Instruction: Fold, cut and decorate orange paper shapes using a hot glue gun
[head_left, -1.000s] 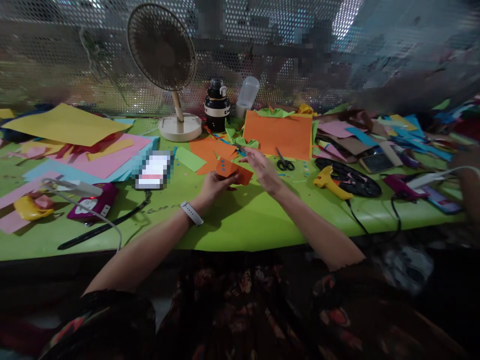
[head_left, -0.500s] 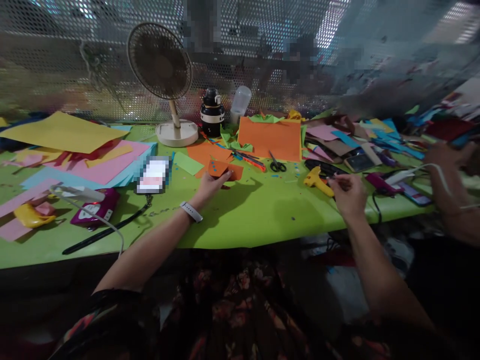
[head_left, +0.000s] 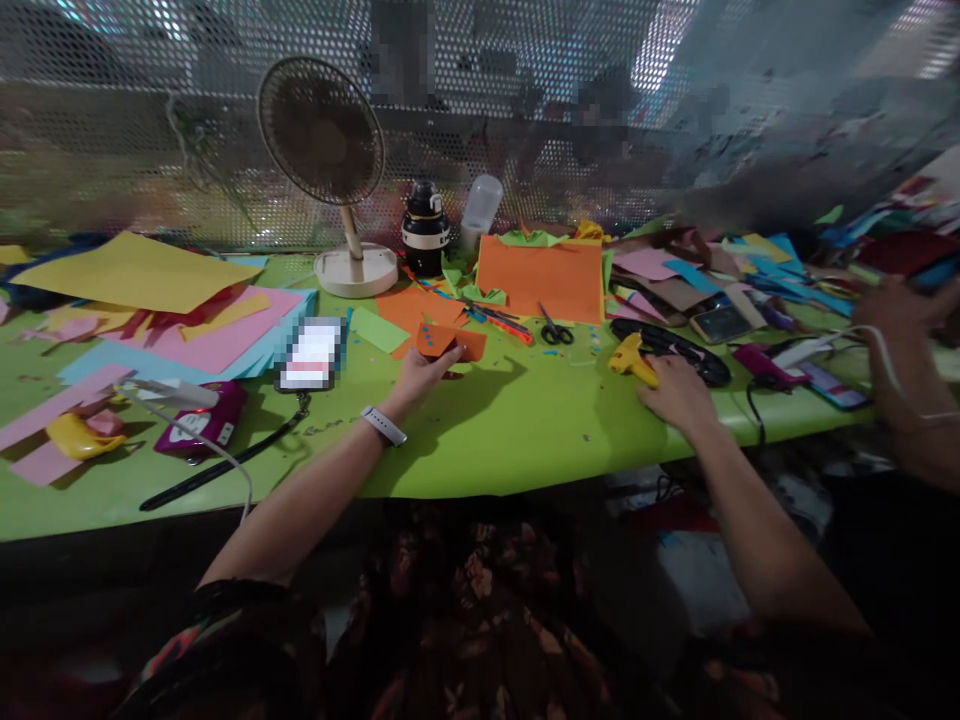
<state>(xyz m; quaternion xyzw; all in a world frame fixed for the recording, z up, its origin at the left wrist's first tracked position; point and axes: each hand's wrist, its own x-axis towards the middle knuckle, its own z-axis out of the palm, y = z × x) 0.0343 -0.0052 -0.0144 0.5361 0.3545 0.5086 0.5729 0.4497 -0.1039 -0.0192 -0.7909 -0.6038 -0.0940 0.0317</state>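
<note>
My left hand (head_left: 421,380) pinches a folded orange paper piece (head_left: 436,340), which has small blue dots on its upper face. To the right, my right hand (head_left: 681,392) is closed round the handle end of a yellow hand tool (head_left: 628,354) lying on the table. The tool has a bulky head, and its exact kind is unclear. Just behind it lies a long black case (head_left: 675,345). Between my hands, farther back, are black-handled scissors (head_left: 556,330) and an orange-red cutter (head_left: 517,332).
The table has a green cover (head_left: 480,450). Behind stand a fan (head_left: 356,275), a black bottle (head_left: 425,240) and an orange sheet (head_left: 540,275). A phone (head_left: 310,355), purple box (head_left: 201,425) and colored paper (head_left: 142,275) lie left. Another person's arm (head_left: 904,380) is at right.
My right hand has come down and left onto the yellow tool's handle and closed round it. My left hand still holds the orange paper in about the same place.
</note>
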